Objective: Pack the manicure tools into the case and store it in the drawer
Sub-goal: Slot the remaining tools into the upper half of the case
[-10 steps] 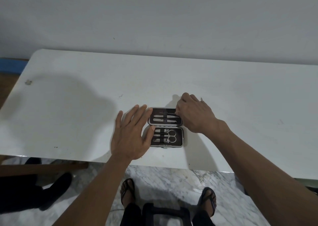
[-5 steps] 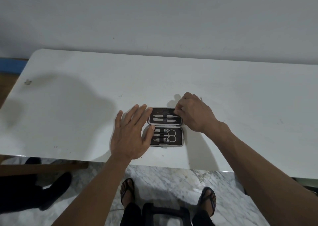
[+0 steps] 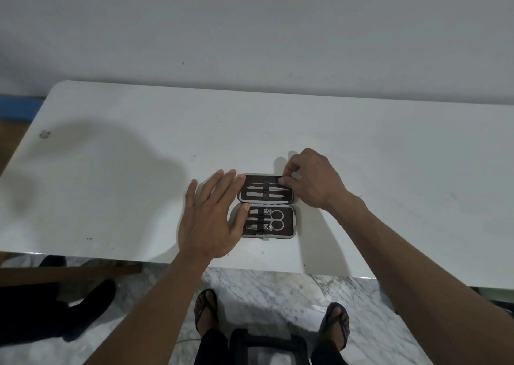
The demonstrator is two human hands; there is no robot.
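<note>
A small manicure case [image 3: 289, 232] lies open flat near the front edge of the white table [image 3: 125, 198]. Its dark lining holds metal tools under elastic straps: scissors [image 3: 276, 219] and clippers in the near half, slim tools such as tweezers [image 3: 267, 189] in the far half. My left hand [image 3: 211, 217] lies flat with straight fingers against the case's left side. My right hand [image 3: 311, 181] has its fingers curled at the far half's right end, pinching the tip of a thin tool [image 3: 260, 183] there.
A pale wall stands right behind the table. Below the table's front edge I see marble floor, my sandalled feet [image 3: 205, 309], a dark stool frame [image 3: 267, 342] and a dark shape at the lower left.
My right hand has drawn slightly back toward the case's right end, its fingers now pinching at the upper tool. The left hand and the case have stayed put.
</note>
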